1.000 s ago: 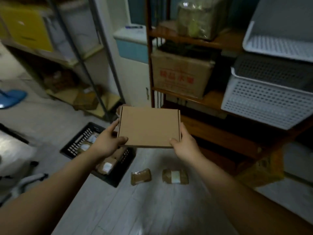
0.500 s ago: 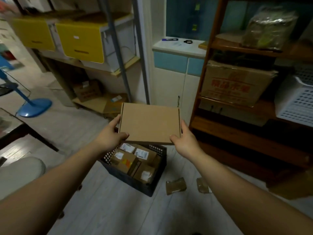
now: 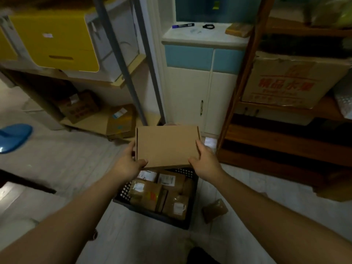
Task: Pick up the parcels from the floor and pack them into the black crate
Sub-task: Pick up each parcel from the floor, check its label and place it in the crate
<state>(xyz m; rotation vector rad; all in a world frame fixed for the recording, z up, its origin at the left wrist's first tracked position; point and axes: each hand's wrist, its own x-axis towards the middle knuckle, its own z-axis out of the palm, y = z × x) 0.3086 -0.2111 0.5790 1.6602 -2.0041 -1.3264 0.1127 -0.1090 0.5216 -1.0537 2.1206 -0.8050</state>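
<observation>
A flat brown cardboard box (image 3: 166,145) hangs level above the far end of the black crate (image 3: 152,216). My left hand (image 3: 129,162) grips its left edge and my right hand (image 3: 204,159) grips its right edge. The crate stands on the pale floor below my hands and holds several brown parcels (image 3: 150,193) with white labels. One small brown parcel (image 3: 215,210) lies on the floor just right of the crate.
A wooden shelf unit (image 3: 285,145) with a printed carton (image 3: 289,80) stands at the right. A white and blue cabinet (image 3: 200,77) is straight ahead. A metal rack (image 3: 122,60) with yellow bins and cartons is at the left, beside a blue fan base (image 3: 13,137).
My view has swung left and the crate now lies directly under the held box. Both hands keep their grip. Only one floor parcel remains in sight.
</observation>
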